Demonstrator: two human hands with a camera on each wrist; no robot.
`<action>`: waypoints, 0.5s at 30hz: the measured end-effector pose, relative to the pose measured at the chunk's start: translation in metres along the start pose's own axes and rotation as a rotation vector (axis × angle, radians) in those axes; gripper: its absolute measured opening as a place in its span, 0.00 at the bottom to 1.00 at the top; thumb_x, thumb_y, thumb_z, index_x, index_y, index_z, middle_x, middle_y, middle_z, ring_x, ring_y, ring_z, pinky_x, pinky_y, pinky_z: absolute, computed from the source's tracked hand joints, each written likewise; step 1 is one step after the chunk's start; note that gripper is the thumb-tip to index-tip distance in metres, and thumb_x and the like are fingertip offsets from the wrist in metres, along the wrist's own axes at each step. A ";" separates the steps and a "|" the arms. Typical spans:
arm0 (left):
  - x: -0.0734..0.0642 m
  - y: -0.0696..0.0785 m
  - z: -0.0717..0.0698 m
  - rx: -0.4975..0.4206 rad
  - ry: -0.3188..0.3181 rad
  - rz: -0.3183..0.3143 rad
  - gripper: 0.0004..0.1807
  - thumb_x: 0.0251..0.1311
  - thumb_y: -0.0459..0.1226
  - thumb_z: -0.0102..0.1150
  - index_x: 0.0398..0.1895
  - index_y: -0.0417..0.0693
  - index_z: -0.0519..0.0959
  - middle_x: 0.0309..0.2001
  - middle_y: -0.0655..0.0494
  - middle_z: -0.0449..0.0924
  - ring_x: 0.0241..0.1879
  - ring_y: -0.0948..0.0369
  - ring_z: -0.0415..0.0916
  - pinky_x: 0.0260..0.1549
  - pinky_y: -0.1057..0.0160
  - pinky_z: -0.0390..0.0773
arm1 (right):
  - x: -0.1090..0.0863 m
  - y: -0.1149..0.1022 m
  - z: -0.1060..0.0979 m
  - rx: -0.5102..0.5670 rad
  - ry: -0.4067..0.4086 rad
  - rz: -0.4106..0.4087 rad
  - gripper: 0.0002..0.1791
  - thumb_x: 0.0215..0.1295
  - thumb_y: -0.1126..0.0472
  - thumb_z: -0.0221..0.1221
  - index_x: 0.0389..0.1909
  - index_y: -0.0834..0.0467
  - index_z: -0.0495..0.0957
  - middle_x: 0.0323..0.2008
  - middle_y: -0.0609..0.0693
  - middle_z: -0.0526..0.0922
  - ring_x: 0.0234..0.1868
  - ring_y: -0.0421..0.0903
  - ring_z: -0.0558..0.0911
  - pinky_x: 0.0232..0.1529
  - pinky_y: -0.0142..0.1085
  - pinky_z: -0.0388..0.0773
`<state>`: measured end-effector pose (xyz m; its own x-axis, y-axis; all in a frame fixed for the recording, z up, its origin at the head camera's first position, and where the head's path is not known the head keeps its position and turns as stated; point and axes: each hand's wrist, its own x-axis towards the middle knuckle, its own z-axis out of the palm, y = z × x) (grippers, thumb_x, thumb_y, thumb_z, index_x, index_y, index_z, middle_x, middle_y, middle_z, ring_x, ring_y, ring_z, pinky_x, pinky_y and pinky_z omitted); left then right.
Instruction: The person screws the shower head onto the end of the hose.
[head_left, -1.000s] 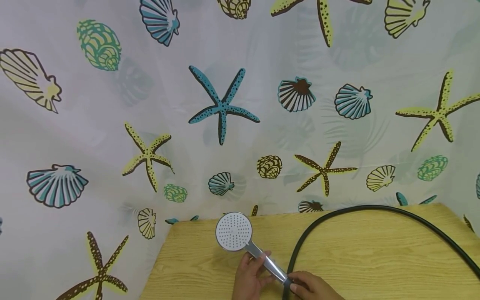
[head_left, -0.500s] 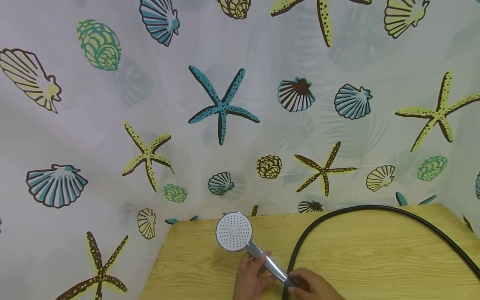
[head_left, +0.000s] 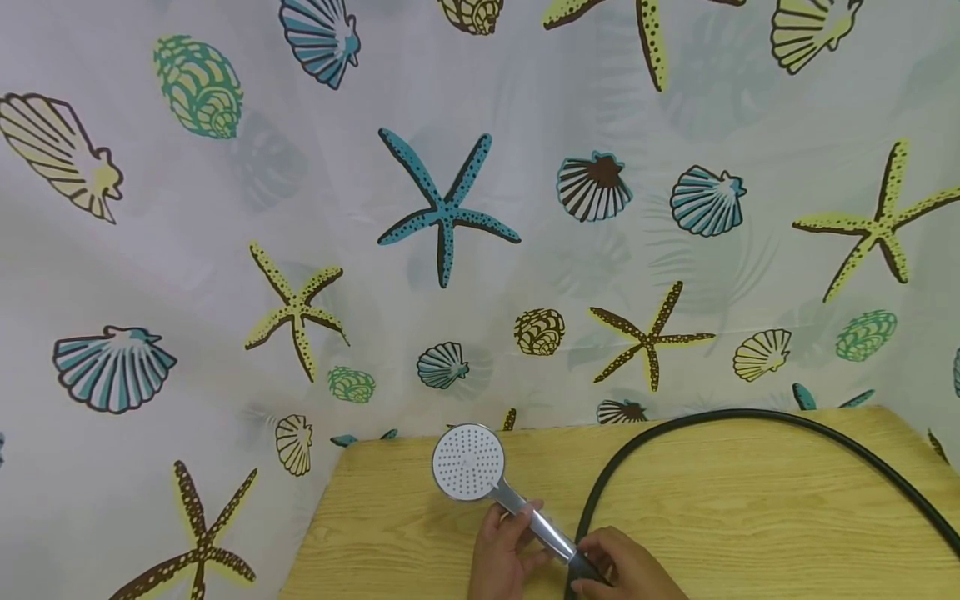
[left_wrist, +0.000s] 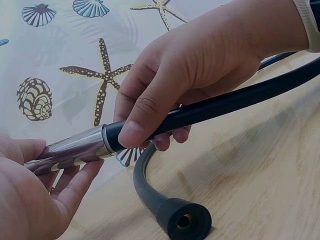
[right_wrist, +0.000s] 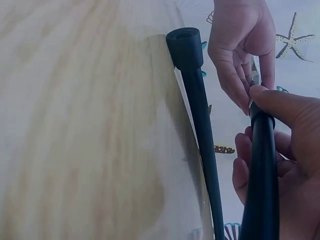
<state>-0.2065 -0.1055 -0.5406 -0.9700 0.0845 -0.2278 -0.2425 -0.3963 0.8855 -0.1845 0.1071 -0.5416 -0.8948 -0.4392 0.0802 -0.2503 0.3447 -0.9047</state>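
A chrome shower head [head_left: 468, 462] with a round, dotted white face is tilted over the table in the head view, its face toward the camera. My left hand [head_left: 498, 554] grips its silver handle [left_wrist: 75, 147] midway, thumb on one side and fingers on the other. At the handle's lower end, my right hand [head_left: 626, 567] pinches the end of a black hose [left_wrist: 215, 107] between thumb and fingers. Hose end and handle meet in line in the left wrist view. The hose's other end [left_wrist: 187, 220], a wide black fitting with a hole, is free of both hands.
The hose arches across the wooden table [head_left: 405, 500] toward the right edge of the head view. Behind and beside the table hangs a white curtain [head_left: 525, 267] printed with shells and starfish.
My right hand has turned and shifted slightly up at the hose end, so more of the black end shows below the handle. My left hand and the shower head have stayed nearly still.
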 end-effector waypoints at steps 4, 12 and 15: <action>0.000 0.000 0.001 -0.004 0.001 0.000 0.34 0.70 0.44 0.60 0.73 0.40 0.61 0.59 0.49 0.81 0.55 0.55 0.81 0.54 0.46 0.86 | 0.001 -0.002 0.000 -0.033 0.008 0.000 0.18 0.64 0.54 0.68 0.50 0.57 0.77 0.40 0.48 0.81 0.37 0.31 0.78 0.34 0.26 0.79; 0.001 0.000 0.002 -0.011 0.004 -0.009 0.34 0.70 0.43 0.59 0.73 0.41 0.60 0.57 0.51 0.82 0.55 0.56 0.81 0.53 0.46 0.86 | 0.001 -0.004 0.000 -0.064 0.012 0.004 0.16 0.63 0.54 0.69 0.48 0.55 0.78 0.34 0.45 0.80 0.33 0.31 0.77 0.30 0.26 0.76; 0.000 0.000 0.002 -0.011 0.005 -0.010 0.34 0.70 0.43 0.60 0.73 0.41 0.61 0.57 0.52 0.82 0.55 0.56 0.81 0.53 0.45 0.86 | 0.001 -0.004 0.000 -0.067 0.011 0.000 0.16 0.63 0.53 0.68 0.47 0.55 0.78 0.33 0.44 0.81 0.32 0.31 0.77 0.29 0.26 0.76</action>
<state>-0.2067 -0.1038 -0.5398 -0.9674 0.0845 -0.2389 -0.2524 -0.4053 0.8786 -0.1840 0.1052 -0.5385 -0.8986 -0.4305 0.0853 -0.2743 0.3992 -0.8749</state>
